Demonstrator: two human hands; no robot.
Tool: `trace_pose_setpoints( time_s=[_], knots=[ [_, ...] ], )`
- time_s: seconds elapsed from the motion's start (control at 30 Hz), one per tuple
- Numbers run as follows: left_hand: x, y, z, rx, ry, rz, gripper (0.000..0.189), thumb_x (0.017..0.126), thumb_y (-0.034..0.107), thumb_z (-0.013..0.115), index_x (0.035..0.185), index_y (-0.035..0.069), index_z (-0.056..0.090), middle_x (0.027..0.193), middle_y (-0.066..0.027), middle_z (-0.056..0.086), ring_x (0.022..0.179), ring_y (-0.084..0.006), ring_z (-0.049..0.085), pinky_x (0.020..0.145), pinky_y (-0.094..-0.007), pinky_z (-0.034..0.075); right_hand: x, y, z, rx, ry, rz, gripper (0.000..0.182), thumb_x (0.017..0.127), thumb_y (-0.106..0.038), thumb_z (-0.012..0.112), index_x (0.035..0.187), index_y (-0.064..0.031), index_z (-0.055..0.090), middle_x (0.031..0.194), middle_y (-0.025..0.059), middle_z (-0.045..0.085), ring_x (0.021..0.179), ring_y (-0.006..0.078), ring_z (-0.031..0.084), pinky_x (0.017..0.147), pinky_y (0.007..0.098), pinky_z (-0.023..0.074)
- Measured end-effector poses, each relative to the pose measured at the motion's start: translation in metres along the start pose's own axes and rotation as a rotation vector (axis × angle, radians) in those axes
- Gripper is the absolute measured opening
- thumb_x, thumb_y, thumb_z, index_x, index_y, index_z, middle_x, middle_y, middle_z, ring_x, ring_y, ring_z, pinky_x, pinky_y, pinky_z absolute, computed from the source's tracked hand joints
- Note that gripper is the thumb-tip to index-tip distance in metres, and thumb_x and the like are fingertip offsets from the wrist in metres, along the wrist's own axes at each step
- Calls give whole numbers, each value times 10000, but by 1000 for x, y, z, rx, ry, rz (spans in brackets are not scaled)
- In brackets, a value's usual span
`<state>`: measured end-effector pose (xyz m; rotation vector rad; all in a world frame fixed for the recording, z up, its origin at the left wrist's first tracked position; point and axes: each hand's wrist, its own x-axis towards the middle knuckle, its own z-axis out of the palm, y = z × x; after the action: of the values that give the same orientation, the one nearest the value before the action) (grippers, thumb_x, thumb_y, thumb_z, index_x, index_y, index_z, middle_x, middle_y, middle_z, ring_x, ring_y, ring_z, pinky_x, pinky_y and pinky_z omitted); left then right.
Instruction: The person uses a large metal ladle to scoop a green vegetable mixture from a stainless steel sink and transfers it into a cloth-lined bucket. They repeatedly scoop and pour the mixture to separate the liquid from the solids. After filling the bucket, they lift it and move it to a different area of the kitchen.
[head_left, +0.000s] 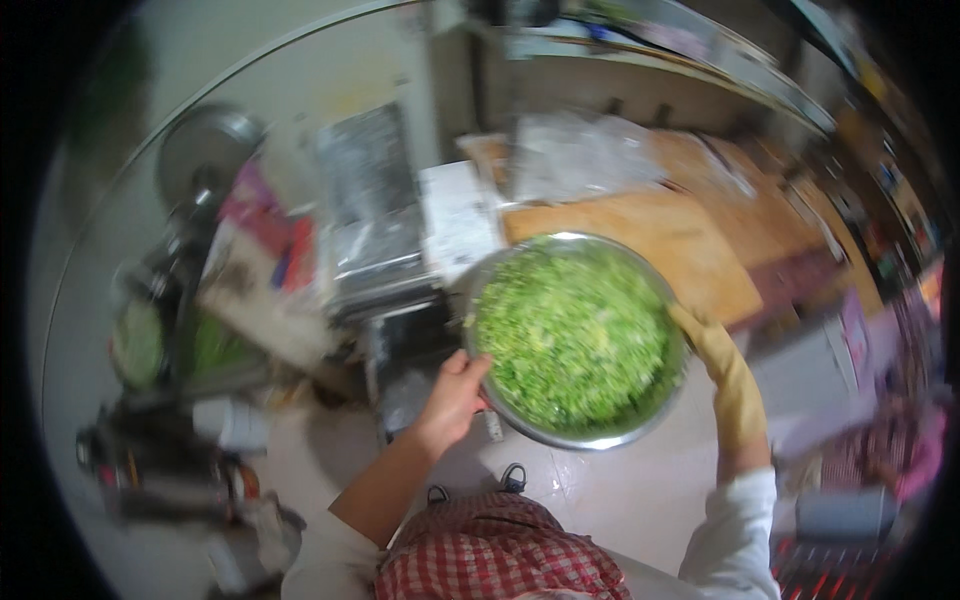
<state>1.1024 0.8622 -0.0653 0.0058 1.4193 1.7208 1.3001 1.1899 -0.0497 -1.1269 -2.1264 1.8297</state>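
A round stainless steel bowl (600, 444) is held up in front of me, nearly full of finely chopped green vegetable (574, 337). My bare left hand (456, 397) grips its left rim, thumb over the edge. On the opposite side, my right hand (712, 349), in a yellow glove, holds the right rim; its fingertips are hidden beneath or behind the bowl. The bowl's far side overlaps the view of a wooden cutting board (675, 247) on the worktop.
Clear plastic bags (577, 154) lie behind the board. Left of it are a white sheet (461, 217) and a dark foil-like package (367, 172). A large metal lid (206, 150) leans far left. Another person in pink (926, 450) is at the right, near a red crate (832, 566).
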Motion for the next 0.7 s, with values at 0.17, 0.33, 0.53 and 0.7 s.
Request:
trace_pose_setpoints(
  time_s=[0.17,0.33,0.53,0.7],
  knots=[
    [-4,-27,41,205,280,165,178,879,102,565,1035,25,530,797,-25,525,676,-107,487,553,-284,413,36,18,-4,97,33,4,262,871,-273,644,974,-32,640,793,-15,584,734,104,510,639,250,397],
    [5,-43,60,270,442,234,200,846,104,557,1015,0,539,722,-19,519,644,-102,484,571,-286,412,83,29,-32,-54,13,105,262,851,-324,671,734,-110,576,629,-67,430,589,71,351,537,262,265],
    [-18,-22,101,285,638,468,166,832,74,559,977,-5,547,714,-30,529,654,-110,502,586,-313,433,136,29,-33,56,-163,-4,235,850,-304,678,788,-89,608,649,-64,443,571,68,352,536,245,272],
    [-33,-14,139,428,787,479,145,837,79,577,951,-2,539,790,-42,576,707,-96,526,596,-318,446,124,4,-40,390,-475,1,228,871,-184,651,966,16,599,838,66,609,716,189,584,604,319,469]
  ],
)
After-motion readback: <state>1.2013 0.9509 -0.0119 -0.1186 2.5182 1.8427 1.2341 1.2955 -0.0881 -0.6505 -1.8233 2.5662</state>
